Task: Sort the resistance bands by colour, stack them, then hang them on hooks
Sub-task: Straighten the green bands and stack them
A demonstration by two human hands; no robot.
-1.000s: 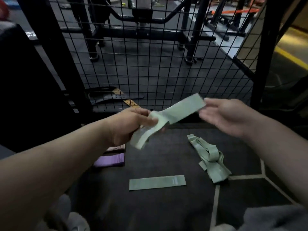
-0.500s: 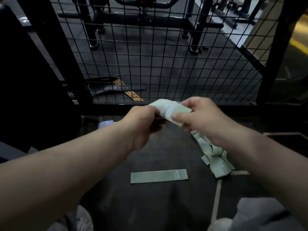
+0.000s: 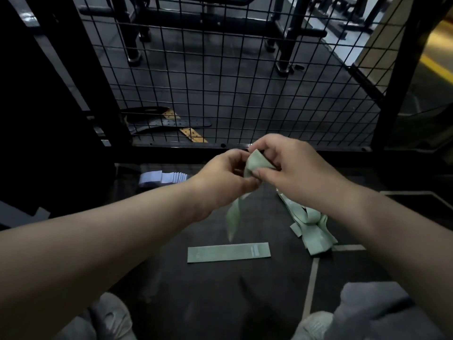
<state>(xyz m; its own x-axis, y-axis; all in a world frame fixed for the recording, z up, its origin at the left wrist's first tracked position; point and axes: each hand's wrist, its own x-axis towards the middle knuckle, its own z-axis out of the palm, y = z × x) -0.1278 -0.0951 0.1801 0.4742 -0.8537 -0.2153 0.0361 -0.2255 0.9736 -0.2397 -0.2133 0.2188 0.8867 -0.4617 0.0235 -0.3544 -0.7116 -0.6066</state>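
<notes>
Sorting looks mostly done, stacking just begun, hanging not started; no hooks in view. Both hands work one pale green flat elastic resistance band (image 3: 256, 163) held above the dark rubber floor (image 3: 196, 290). Left hand (image 3: 220, 177) & right hand (image 3: 296, 173) have fingers (image 3: 261, 172) curled, pinching its top fold, loose end dangling. One flat pale green band (image 3: 228, 252) lies smoothed on the floor, prob. the start of the green stack. Tangled heap of green bands (image 3: 311, 227) just right of it, not yet straightened. Row of pale lilac bands (image 3: 161, 178) sits back-left near the black wire mesh panel (image 3: 186, 145); that colour seems finished.
</notes>
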